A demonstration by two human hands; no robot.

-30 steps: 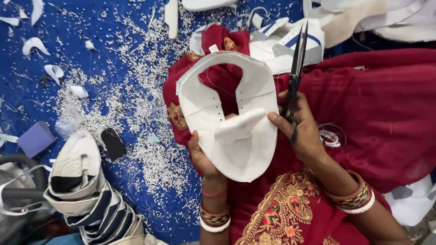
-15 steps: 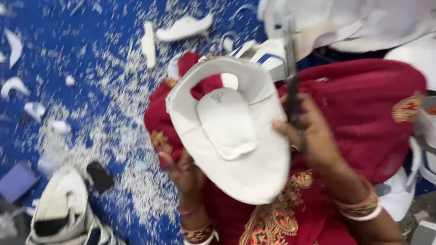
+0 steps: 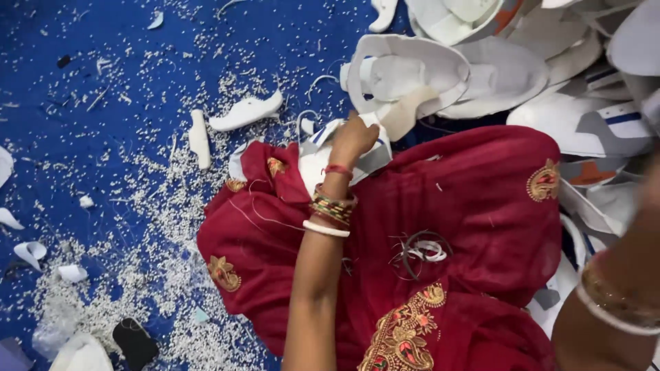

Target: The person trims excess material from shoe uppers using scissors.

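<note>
L hand [image 3: 354,137] on white shoe upper [image 3: 405,75] (pile) — touching.

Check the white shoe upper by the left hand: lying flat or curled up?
Curled up. The white shoe upper arches off the blue floor with its rim raised; the left hand touches its lower edge.

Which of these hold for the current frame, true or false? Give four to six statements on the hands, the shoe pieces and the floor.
1. The left hand reaches to the white curved shoe upper piece ahead. True.
2. The floor covering is green. False: it is blue, strewn with white trimmings.
3. The red embroidered fabric covers the lap. True.
4. The right hand holds black scissors in plain view. False: only the right forearm shows at the frame edge; no scissors visible.
5. Bangles sit on the left wrist. True.
</note>
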